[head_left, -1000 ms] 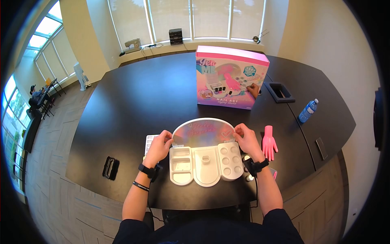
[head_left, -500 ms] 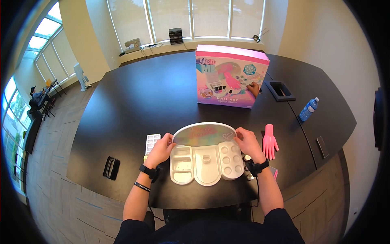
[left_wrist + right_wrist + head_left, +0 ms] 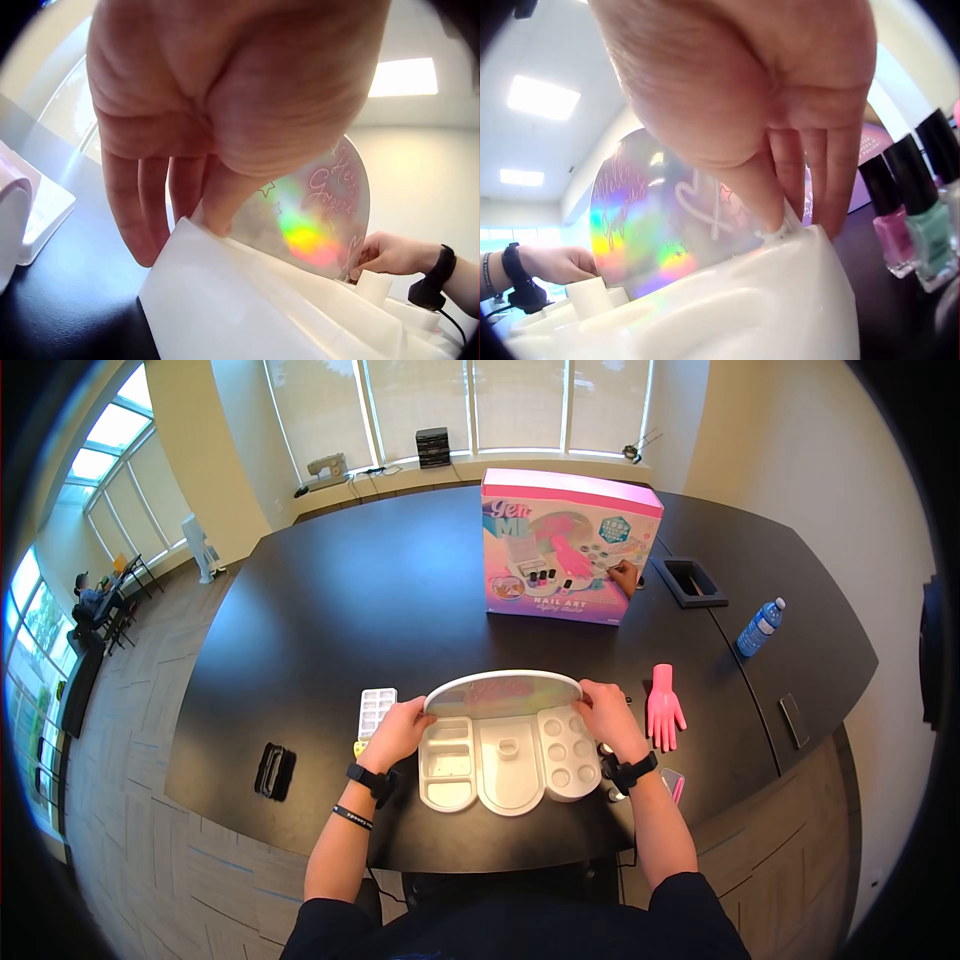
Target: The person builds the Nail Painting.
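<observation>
A white molded tray (image 3: pixel 510 765) with compartments and round wells lies near the table's front edge. Along its back edge stands a rounded holographic panel (image 3: pixel 500 696) with a white rim, upright and leaning. The left hand (image 3: pixel 398 732) pinches the panel's left lower corner, thumb in front and fingers behind, as the left wrist view shows at the hand (image 3: pixel 225 90). At the opposite corner the right hand (image 3: pixel 612 720) pinches the panel the same way; in the right wrist view this hand (image 3: pixel 757 82) hides part of the joint.
A pink and white box (image 3: pixel 560 550) stands behind the tray. To the right are a pink model hand (image 3: pixel 664 710), a water bottle (image 3: pixel 761 627) and nail polish bottles (image 3: pixel 926 217). A small white tray (image 3: pixel 377 710) and a black object (image 3: pixel 273 771) lie left.
The panel's top edge has come down and the panel looks more foreshortened. Both hands have shifted slightly with it, still pinching its corners.
</observation>
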Tool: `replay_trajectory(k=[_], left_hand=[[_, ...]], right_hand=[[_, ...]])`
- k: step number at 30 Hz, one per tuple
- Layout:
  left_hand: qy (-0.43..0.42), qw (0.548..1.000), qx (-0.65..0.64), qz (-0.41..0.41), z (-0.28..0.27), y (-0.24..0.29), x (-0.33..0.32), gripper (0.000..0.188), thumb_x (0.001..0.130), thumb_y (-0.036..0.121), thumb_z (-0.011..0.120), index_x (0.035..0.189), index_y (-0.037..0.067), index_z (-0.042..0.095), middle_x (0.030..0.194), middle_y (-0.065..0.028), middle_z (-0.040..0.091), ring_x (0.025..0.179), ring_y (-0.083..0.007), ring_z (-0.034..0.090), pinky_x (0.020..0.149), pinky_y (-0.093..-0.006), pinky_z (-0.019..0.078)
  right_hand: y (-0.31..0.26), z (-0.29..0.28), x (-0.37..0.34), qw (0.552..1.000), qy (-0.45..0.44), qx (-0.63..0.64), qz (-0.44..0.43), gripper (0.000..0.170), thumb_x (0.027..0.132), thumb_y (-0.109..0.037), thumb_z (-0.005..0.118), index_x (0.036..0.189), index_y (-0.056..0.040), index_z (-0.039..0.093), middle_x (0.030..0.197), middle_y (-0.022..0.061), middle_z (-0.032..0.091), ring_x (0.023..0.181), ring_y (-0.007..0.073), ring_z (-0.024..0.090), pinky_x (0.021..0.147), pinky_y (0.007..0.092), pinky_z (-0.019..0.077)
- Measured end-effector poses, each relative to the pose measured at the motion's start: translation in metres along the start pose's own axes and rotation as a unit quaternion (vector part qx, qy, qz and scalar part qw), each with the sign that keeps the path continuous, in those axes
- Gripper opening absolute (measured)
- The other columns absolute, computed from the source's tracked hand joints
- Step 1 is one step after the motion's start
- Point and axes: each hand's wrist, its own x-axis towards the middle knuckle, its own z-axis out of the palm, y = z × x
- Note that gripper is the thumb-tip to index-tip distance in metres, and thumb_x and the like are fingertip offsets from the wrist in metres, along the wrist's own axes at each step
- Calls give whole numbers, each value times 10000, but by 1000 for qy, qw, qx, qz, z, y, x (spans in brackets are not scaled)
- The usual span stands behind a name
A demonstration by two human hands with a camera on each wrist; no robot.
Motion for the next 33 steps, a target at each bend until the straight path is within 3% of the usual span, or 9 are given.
replay_trajectory(k=[7, 9, 13, 28, 30, 33], left_hand=[[1, 1000, -15, 6, 1, -2, 1, 272, 1005, 88, 716, 1266, 13, 733, 1039, -205, 800, 925, -348, 762, 854, -405, 573], [18, 999, -39, 15, 0, 2, 0, 171, 992, 97, 710, 1139, 17, 742, 994, -244, 764, 952, -470, 712, 825, -480, 565], [16, 999, -46, 12, 0, 2, 1, 177, 990, 97, 710, 1144, 16, 744, 999, -246, 763, 957, -469, 713, 831, -477, 567], [-7, 999, -49, -13, -4, 6, 2, 213, 1003, 97, 695, 1188, 7, 747, 1047, -232, 785, 989, -420, 748, 883, -430, 572], [-25, 999, -39, -22, -4, 4, 3, 265, 1020, 91, 697, 1267, 6, 740, 1069, -198, 801, 951, -304, 747, 901, -397, 562], [-33, 998, -38, -26, -5, 5, 3, 261, 1022, 91, 689, 1262, 3, 741, 1065, -206, 799, 950, -310, 746, 902, -399, 561]], right_hand=[[-1, 2, 1, 1000, -1, -17, -4, 131, 898, -41, 752, 972, 28, 669, 934, 250, 749, 957, 480, 717, 848, 547, 574], [0, 2, 1, 1000, 3, -21, -8, 133, 893, -40, 759, 979, 27, 682, 924, 250, 751, 953, 480, 721, 850, 546, 577], [-1, 0, 2, 1000, -1, -25, -2, 139, 888, -43, 767, 991, 23, 701, 911, 255, 748, 952, 481, 723, 856, 544, 580], [3, 5, 6, 997, -29, -62, 26, 176, 901, -71, 766, 1036, 39, 735, 996, 300, 735, 1028, 516, 702, 915, 575, 569], [5, 5, 7, 996, -46, -67, 38, 199, 903, -80, 758, 1067, 34, 746, 1028, 305, 733, 1062, 514, 695, 941, 573, 565], [6, 5, 8, 995, -55, -72, 43, 218, 905, -85, 754, 1091, 27, 757, 1040, 304, 734, 1084, 509, 692, 957, 570, 565]])
